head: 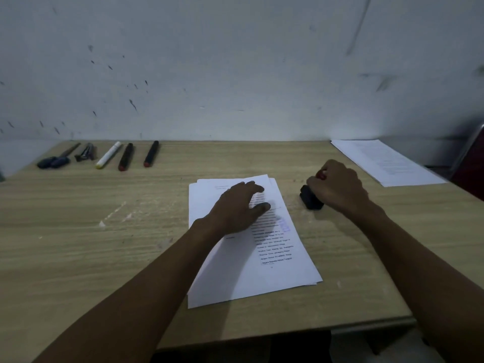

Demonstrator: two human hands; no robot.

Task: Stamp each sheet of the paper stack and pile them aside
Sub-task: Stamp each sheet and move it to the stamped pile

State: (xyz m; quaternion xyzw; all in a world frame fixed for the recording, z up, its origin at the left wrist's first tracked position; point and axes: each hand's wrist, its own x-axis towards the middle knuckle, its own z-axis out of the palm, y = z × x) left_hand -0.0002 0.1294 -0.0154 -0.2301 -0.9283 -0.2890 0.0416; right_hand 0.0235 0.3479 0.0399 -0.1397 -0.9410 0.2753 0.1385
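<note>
A stack of printed white sheets [277,263] lies in the middle of the wooden table [104,244], slightly fanned. A bluish stamp mark [285,226] shows near the top sheet's right edge. My left hand [235,208] lies flat on the upper part of the stack with fingers spread. To the right of the stack my right hand [337,187] grips a black stamp [310,199] with a red top, which rests on the bare table. A second pile of printed sheets [385,161] lies at the far right corner.
Along the far left edge lie a row of tools: screwdrivers [56,159], a dark clip-like item [85,153], a white marker [108,154] and two black markers [125,157] with red ends. A grey wall stands behind. A chair frame [468,158] stands at the right.
</note>
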